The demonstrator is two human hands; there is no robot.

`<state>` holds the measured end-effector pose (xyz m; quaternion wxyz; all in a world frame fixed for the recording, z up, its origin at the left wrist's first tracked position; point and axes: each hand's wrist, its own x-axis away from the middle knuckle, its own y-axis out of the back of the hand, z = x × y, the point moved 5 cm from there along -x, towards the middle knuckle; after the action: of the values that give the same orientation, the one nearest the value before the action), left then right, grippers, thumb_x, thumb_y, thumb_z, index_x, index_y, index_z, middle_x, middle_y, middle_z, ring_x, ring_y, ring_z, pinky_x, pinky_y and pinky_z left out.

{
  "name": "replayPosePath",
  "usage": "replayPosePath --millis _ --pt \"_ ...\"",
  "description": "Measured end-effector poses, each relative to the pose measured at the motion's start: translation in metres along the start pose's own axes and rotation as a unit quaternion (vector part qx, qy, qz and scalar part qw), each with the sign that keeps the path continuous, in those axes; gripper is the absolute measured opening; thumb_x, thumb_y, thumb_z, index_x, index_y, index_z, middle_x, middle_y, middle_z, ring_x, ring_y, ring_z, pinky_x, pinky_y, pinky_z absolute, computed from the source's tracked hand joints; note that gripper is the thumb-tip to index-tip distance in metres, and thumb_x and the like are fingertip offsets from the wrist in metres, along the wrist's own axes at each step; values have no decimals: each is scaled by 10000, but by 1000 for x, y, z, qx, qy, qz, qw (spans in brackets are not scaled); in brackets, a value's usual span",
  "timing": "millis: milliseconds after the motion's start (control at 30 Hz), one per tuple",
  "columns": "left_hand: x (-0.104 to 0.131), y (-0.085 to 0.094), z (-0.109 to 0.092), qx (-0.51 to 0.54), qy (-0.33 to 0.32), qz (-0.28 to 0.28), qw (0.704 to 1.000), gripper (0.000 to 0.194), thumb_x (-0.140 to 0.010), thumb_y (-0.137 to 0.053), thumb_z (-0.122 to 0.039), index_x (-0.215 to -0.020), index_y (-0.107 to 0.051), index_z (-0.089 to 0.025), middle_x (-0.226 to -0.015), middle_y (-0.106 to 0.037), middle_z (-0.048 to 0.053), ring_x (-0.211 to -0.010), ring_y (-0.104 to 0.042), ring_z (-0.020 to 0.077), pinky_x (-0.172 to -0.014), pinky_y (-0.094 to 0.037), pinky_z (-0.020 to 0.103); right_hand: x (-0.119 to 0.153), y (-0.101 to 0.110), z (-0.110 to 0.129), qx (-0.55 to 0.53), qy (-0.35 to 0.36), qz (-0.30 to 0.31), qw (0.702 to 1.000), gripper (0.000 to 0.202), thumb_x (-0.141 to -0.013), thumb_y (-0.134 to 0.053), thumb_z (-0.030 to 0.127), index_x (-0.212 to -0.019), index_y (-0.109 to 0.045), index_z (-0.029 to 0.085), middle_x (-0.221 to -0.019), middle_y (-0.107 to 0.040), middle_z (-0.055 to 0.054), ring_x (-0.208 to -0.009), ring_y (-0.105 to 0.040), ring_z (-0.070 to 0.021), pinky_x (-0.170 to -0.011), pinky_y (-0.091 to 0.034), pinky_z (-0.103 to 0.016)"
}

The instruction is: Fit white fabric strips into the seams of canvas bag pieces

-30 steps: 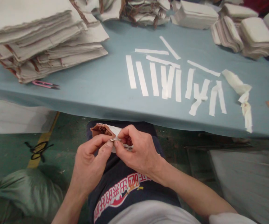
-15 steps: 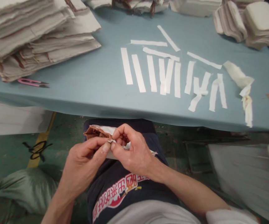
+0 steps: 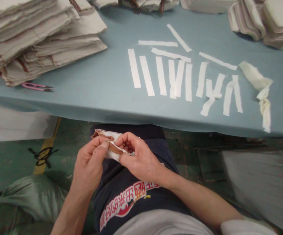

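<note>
Over my lap, both hands work on a white and brown sewn piece (image 3: 117,149), which looks like cloth or thin leather. The fingers and thumb of my left hand (image 3: 90,163) pinch its brown edge. My right hand (image 3: 142,158) grips it farther right, thumb below and curled fingers above. A brown band shows along the fold between the two hands. Much of the piece is hidden by my fingers. Beneath lies my dark apron (image 3: 136,176) with red and white printing.
Several white strips (image 3: 145,75) lie on the blue-covered table (image 3: 90,88) ahead. A crumpled pale strip (image 3: 255,76) is to their right. Stacked white pieces (image 3: 45,39) fill the left, with pink thread snips (image 3: 35,86) before them. More stacks (image 3: 278,19) stand far right. A green sack (image 3: 31,195) rests on the floor.
My left fingers have shifted left and up, away from my right fingertips. The edge between my hands has spread, showing more of the brown band. The view has turned slightly.
</note>
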<state>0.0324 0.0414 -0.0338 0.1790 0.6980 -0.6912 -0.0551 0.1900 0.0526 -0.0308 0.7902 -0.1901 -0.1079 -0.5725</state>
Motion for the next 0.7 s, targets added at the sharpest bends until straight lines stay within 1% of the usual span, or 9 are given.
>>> replayPosePath --millis 67,133,267,367,433,500,567,633,700 --pt "2 0 -2 24 0 -6 1000 378 -1060 -540 -490 -840 -707 -231 -777 -739 38 -672 -654 220 -628 -559 314 0 -3 1 -38 10 15 999 233 -680 -611 263 -905 -554 250 -808 -568 54 -732 -510 -146 -677 -423 -286" --pt "4 2 -6 34 -10 -7 999 381 -1063 -577 -517 -865 -725 -228 -780 -737 33 -682 -655 213 -624 -546 298 3 -3 4 -43 28 13 999 226 -682 -586 267 -901 -536 253 -803 -550 54 -734 -510 -150 -678 -434 -285" --pt "15 9 -22 24 -58 11 998 331 -1032 -701 -508 -883 -790 -227 -778 -770 12 -620 -657 184 -567 -525 262 16 -2 12 20 103 -22 994 231 -711 -584 190 -932 -544 248 -826 -582 48 -725 -514 -141 -677 -437 -284" --pt "22 23 -32 -5 -88 -14 996 214 -1005 -754 -414 -892 -828 -247 -812 -806 -6 -652 -697 177 -600 -551 246 26 -3 21 68 184 5 981 248 -767 -632 156 -992 -572 241 -875 -632 31 -755 -565 -137 -703 -493 -277" --pt "24 33 -39 -34 -110 -19 993 149 -1002 -748 -333 -917 -846 -259 -857 -836 -15 -698 -731 171 -651 -572 231 29 -1 30 107 246 29 963 214 -836 -687 171 -1018 -597 235 -897 -659 18 -764 -596 -134 -714 -526 -270" --pt "22 41 -49 -66 -143 -1 988 120 -983 -753 -265 -922 -856 -266 -860 -851 -21 -704 -748 165 -673 -583 217 25 3 43 149 315 43 936 132 -932 -725 218 -1029 -635 225 -911 -704 -2 -756 -624 -132 -704 -540 -263" --pt "18 47 -62 -81 -177 27 980 134 -957 -762 -223 -872 -855 -268 -831 -856 -23 -678 -755 161 -666 -589 207 16 6 58 186 371 73 907 79 -1031 -711 282 -1063 -677 218 -1009 -785 -51 -840 -706 -145 -729 -571 -261" --pt "14 50 -75 -81 -198 52 976 177 -940 -758 -186 -817 -850 -273 -809 -860 -25 -677 -773 157 -667 -592 196 5 5 72 207 405 139 879 115 -1095 -664 321 -1122 -699 215 -1182 -832 -100 -1042 -783 -167 -822 -617 -264" --pt "12 51 -85 -77 -205 72 973 218 -933 -740 -157 -790 -848 -280 -783 -855 -36 -669 -782 145 -662 -587 182 -4 2 81 218 420 218 853 151 -1131 -622 332 -1146 -712 212 -1259 -839 -114 -1190 -796 -180 -966 -635 -288"
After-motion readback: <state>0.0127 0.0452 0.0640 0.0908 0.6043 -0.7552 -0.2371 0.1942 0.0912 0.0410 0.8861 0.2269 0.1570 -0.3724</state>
